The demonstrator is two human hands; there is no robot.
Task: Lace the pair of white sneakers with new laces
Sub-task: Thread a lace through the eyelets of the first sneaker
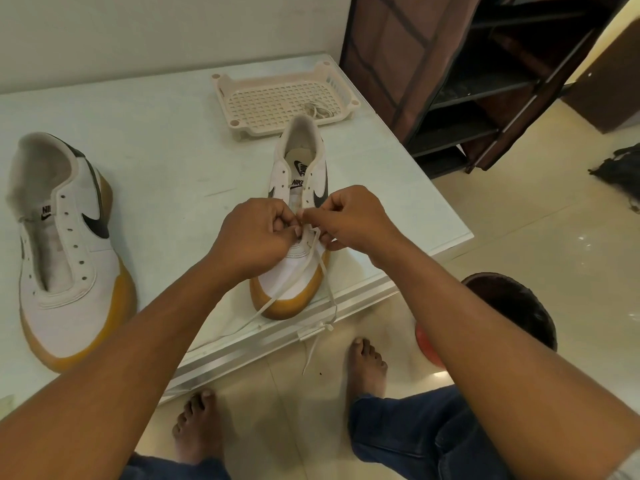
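Two white sneakers with black swooshes and tan soles stand on a pale table. The left sneaker (65,251) has bare eyelets and no lace. The right sneaker (298,216) sits near the table's front edge, toe toward me. A white lace (301,271) runs through its lowest eyelets, and both ends trail over the toe and off the table edge. My left hand (258,233) and my right hand (349,216) meet over the lower eyelets, each with fingers curled and pinching the lace. My fingers hide the eyelets they work at.
A cream perforated plastic basket (239,98) stands at the back of the table (166,133), with another bundled white lace (320,110) inside. A dark shelf rack (485,81) stands to the right. My bare feet (367,365) and a dark round stool (512,303) are below the table edge.
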